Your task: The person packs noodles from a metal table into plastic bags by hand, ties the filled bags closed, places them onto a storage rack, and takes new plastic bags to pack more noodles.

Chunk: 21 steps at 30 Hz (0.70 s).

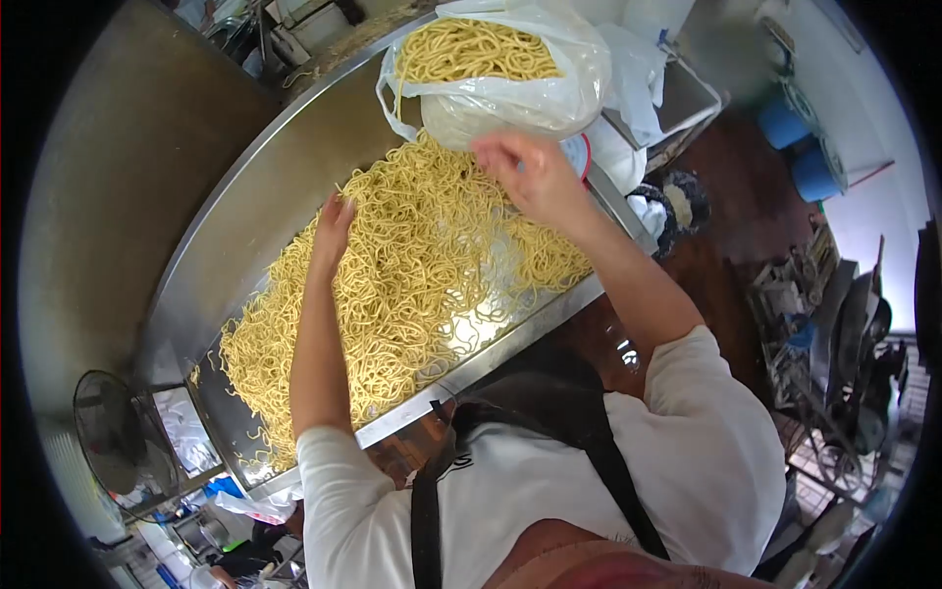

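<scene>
A broad heap of yellow noodles (pixel 383 265) lies spread over the metal tray (pixel 285 147) in front of me. At the heap's far left side, my left hand (pixel 336 221) touches the noodles, its fingers stretched out and their tips partly among the strands. My right hand (pixel 525 172) is over the heap's far right part, just below a clear plastic bag (pixel 510 110). Its fingers are curled in; what they hold, if anything, is hidden. More noodles (pixel 476 51) fill the bag, whose mouth is open.
The tray's raised metal rim (pixel 579 297) runs along my front. A round item with a red edge (pixel 579 157) sits beside the bag. A fan (pixel 118 432) stands at the left. Blue bins (pixel 814 172) and a cluttered rack (pixel 834 334) are on the right.
</scene>
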### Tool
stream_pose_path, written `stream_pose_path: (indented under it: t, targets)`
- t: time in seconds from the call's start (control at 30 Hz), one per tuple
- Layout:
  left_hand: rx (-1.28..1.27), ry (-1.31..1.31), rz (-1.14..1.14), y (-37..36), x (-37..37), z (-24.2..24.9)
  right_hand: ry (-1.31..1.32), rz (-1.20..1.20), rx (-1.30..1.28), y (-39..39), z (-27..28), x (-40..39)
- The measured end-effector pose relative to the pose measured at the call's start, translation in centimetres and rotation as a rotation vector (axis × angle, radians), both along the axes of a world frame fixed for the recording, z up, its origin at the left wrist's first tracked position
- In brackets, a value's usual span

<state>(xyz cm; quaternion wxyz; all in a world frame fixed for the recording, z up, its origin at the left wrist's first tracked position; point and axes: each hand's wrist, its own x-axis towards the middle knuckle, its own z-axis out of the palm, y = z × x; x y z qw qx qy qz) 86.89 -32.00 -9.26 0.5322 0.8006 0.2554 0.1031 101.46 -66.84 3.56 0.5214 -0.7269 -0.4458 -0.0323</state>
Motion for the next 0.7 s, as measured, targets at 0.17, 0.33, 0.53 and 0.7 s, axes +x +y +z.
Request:
stream_pose_path:
  t: [0.17,0.33,0.53,0.7]
  targets:
    - [-0.882,-0.276,-0.187,-2.7,18.7,3.3,-0.568,-0.13,-0.075,7.0,6.2,8.2]
    - [-0.7,-0.4,0.022,-7.4,20.5,14.9,-0.574,-0.019,-0.504,9.0,4.3,14.8]
    - [-0.425,-0.537,-0.195,-11.2,17.1,25.9,-0.503,-0.093,-0.03,3.2,9.4,16.0]
    - [-0.131,-0.457,-0.102,-12.1,17.5,27.8,-0.529,-0.24,0.332,2.3,17.2,14.3]
